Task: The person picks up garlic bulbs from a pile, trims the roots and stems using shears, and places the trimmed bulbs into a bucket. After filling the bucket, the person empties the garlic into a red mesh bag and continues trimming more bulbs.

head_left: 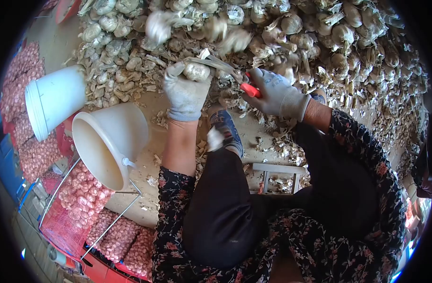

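Note:
My left hand (185, 92), in a pale work glove, is closed around a garlic bulb (197, 71) with its dry stem pointing right. My right hand (277, 93), gloved too, grips red-handled pruning shears (250, 89). The shears' blades meet the stem near its far end; whether they have cut through cannot be made out. Beyond both hands rises a big heap of dried garlic (291, 23), stems still on many bulbs. Several bulbs near the heap's front are smeared by motion, and a small whitish piece (215, 139) is blurred above my shoe.
A cream bucket (140, 127) lies tilted on a metal stand at the left, with a white bucket (60, 96) behind it. Net sacks of garlic (119, 236) line the left side. Husk scraps cover the floor around a low metal frame (278, 168) between my legs.

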